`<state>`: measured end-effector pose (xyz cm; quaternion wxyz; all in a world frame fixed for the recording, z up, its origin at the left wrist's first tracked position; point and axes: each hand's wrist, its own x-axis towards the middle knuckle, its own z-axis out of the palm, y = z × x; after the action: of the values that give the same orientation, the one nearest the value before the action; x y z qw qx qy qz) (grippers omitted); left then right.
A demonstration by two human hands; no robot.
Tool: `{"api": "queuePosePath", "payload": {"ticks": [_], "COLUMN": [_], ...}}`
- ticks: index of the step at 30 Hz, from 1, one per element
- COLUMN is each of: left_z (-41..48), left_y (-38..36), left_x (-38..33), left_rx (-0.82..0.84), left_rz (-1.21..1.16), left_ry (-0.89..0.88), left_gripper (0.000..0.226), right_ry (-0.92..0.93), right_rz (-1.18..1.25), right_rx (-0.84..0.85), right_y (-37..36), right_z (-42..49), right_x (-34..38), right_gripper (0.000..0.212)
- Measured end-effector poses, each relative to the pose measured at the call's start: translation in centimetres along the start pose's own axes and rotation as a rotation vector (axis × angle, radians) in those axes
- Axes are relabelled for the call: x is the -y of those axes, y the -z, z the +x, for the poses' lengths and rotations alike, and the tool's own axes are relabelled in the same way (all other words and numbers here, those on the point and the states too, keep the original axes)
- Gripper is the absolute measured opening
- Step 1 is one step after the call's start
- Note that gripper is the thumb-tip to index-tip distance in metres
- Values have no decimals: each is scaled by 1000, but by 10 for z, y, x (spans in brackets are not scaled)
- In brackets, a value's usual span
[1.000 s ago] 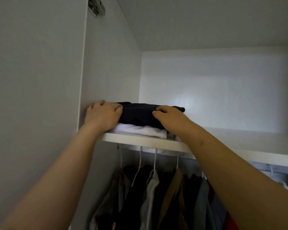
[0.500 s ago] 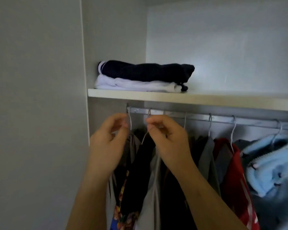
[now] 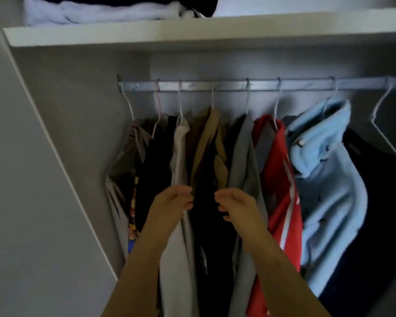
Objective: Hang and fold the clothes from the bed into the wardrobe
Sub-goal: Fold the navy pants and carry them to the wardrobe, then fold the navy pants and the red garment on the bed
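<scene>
Two seemingly empty hands (image 3: pixel 173 202) (image 3: pixel 236 205), hung clothes (image 3: pixel 281 179) behind

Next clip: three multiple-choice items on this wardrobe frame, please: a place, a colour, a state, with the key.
1. Where does the red garment hang? A at the left end of the rail; B between the grey garment and the fleece; C beyond the fleece.
2. What colour is the fleece? A green; B yellow; C light blue.
3. The white garment on the shelf is: A folded; B on a hanger; C draped over the rail.
Key: B, grey hangs on one side of it and the fleece on the other; C, its pile is pale blue; A, it lies folded on the shelf board.
</scene>
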<state>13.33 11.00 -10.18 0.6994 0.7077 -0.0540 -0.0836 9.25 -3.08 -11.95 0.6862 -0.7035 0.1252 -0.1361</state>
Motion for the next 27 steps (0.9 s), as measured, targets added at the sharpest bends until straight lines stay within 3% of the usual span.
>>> {"api": "queuePosePath", "payload": {"ticks": [9, 13, 20, 27], "left_z": [-30, -77, -208, -364], "left_y": [-68, -111, -182, -198], "left_x": [52, 64, 66, 69], "left_rx": [442, 683, 1172, 1583], "left_rz": [184, 209, 330, 384], "left_ry": [86, 111, 22, -100], "left_gripper": [17, 26, 21, 9], "right_ry": [-193, -267, -300, -249], "right_rz": [13, 37, 109, 190], "right_rx": [-445, -673, -1164, -1566], "right_y": [52, 83, 119, 111], "right_z": [-100, -167, -317, -474], "right_x": [-45, -51, -47, -41], "right_gripper": [15, 12, 15, 15]}}
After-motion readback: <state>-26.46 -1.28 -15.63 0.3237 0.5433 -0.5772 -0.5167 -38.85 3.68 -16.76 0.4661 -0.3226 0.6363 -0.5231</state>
